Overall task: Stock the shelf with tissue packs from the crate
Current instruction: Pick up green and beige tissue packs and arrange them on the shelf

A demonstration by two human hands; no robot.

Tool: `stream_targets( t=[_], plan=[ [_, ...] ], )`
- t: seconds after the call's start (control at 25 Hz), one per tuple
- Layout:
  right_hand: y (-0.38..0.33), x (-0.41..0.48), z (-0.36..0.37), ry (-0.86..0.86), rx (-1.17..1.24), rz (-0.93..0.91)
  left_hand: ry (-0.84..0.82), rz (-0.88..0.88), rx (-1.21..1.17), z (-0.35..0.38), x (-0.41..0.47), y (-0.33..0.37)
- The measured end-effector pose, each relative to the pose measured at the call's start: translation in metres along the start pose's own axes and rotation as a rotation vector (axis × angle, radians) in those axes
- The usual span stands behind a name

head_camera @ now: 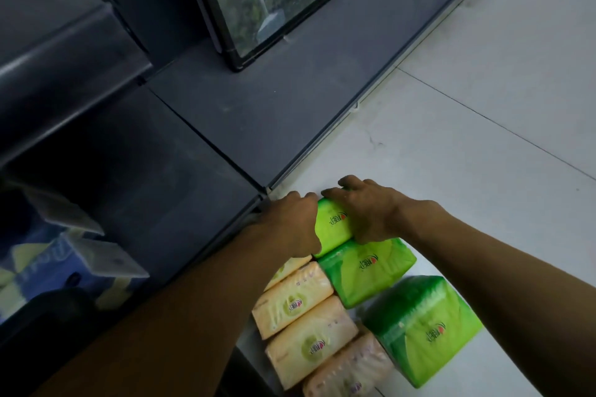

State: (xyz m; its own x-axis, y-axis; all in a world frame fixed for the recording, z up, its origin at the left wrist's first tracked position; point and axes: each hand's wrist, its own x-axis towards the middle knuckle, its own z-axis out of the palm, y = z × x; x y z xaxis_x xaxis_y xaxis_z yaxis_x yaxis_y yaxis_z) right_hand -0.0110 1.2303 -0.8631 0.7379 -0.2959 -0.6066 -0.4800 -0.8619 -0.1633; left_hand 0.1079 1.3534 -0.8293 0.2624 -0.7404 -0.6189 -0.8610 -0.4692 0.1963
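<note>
Head view: my left hand (290, 222) and right hand (364, 213) grip the farthest green tissue pack (332, 230) from either end, in the row of packs (300, 303) beside the dark shelf (193, 145). I judge this the pickup; next it needs lifting clear, then carrying left onto the shelf.

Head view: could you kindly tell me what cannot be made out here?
All in the head view:
Far end of the held green pack: covered by the left hand and right hand.
The lowest yellow pack: cut off by the bottom edge.
The blue shelf goods: dark, blurred, print unreadable.
</note>
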Motion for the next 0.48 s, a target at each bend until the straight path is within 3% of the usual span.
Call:
stream_targets(
  t=[0.28,0.48],
  plan=[
    [0.005,-0.014,-0.006,0.098,0.144,-0.013,0.027,0.036,-0.156,0.0,-0.008,0.006],
    [0.014,-0.075,-0.06,0.214,0.162,0.038,0.255,0.227,-0.209,-0.034,-0.044,0.013]
  ],
)
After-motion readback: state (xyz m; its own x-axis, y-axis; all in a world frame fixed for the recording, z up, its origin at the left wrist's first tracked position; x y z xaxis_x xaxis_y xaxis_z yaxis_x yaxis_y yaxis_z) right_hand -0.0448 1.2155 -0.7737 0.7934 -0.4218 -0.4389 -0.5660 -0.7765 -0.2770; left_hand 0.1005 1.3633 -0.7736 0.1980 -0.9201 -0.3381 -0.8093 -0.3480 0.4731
